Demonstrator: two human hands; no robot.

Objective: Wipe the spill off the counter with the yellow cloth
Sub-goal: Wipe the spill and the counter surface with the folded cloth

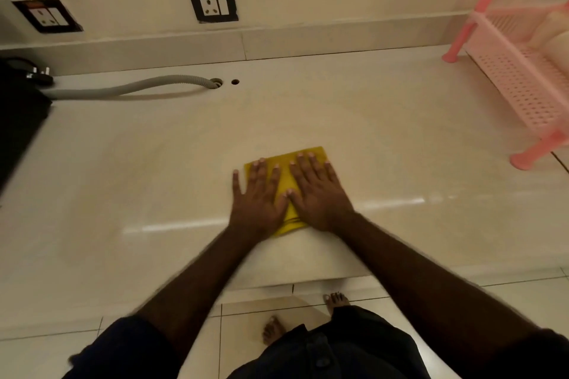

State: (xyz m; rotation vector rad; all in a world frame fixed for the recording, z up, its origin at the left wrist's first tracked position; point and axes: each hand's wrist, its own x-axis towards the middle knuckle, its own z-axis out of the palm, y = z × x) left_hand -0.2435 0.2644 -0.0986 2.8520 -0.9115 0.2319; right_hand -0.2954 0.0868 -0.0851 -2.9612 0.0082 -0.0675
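A folded yellow cloth (285, 177) lies flat on the glossy cream counter (154, 178), near its front edge. My left hand (257, 194) presses palm-down on the cloth's left half, fingers spread. Beside it, my right hand (317, 191) presses flat on the right half, thumb touching the left hand. Most of the cloth is hidden under both palms. No spill shows on the shiny surface around the cloth.
A grey corrugated hose (123, 89) runs from a black appliance (21, 108) at the left into a counter hole (216, 82). A pink plastic rack (517, 71) stands at the right. Two wall sockets (213, 5) sit above the backsplash. Tiled floor and bare feet lie below.
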